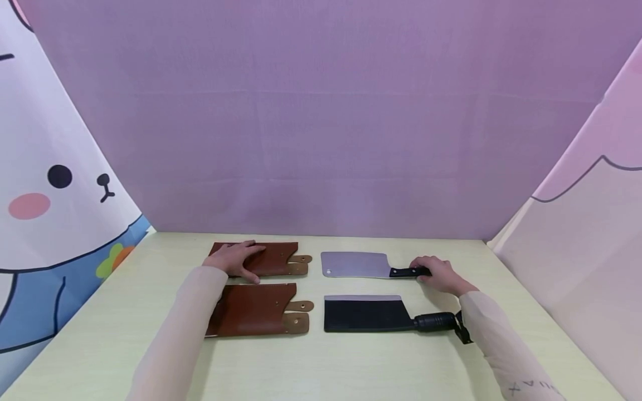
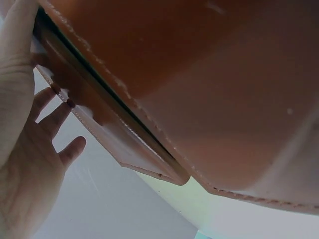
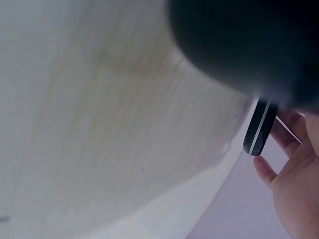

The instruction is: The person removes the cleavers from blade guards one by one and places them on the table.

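On the pale table (image 1: 351, 362), left to right: two brown sheaths, then two cleavers. The left hand (image 1: 234, 259) lies flat on the far sheath (image 1: 271, 259), fingers fairly straight, its thumb on the near edge; the near sheath (image 1: 256, 309) sits just below it, partly under the sleeve. Both sheaths have their strap tabs towards the cleavers. The steel cleaver (image 1: 355, 264) lies straight across from the far sheath, long axis left-right, blade towards it, handle to the right. The right hand (image 1: 437, 274) has its fingers curled about that handle. The black cleaver (image 1: 363, 314) lies untouched below, pointing the same way.
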Tool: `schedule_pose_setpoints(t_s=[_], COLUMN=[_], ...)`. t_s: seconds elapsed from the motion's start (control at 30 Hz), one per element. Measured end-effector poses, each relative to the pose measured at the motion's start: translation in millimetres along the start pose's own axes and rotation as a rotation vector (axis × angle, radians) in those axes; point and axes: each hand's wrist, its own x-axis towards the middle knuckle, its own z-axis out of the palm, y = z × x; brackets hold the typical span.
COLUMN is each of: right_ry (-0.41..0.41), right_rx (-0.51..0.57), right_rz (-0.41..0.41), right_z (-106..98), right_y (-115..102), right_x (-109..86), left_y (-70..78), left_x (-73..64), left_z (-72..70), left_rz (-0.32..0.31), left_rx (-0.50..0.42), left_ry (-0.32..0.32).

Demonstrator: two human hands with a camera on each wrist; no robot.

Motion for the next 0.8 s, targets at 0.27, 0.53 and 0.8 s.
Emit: schedule_pose_setpoints(t_s=[0.27, 0.53, 0.8], right_ry=[-0.006, -0.008, -0.025], right_rx=[-0.019, -0.025, -0.004], right_rz=[-0.003, 0.004, 0.023], right_z=[-0.4, -1.5, -2.8], right_y=[-0.9, -2.4, -1.0], right_x=[0.3, 0.1, 0.8], left_y=[2.3, 2.0, 1.2], left_x=[-0.9, -0.9, -1.5], left_z=[0.5, -0.4, -0.2], left_rz=[0.029, 0.036, 0.042], left_rx=[-0.016, -0.012, -0.014], left_ry=[-0.003, 0.008, 0.022])
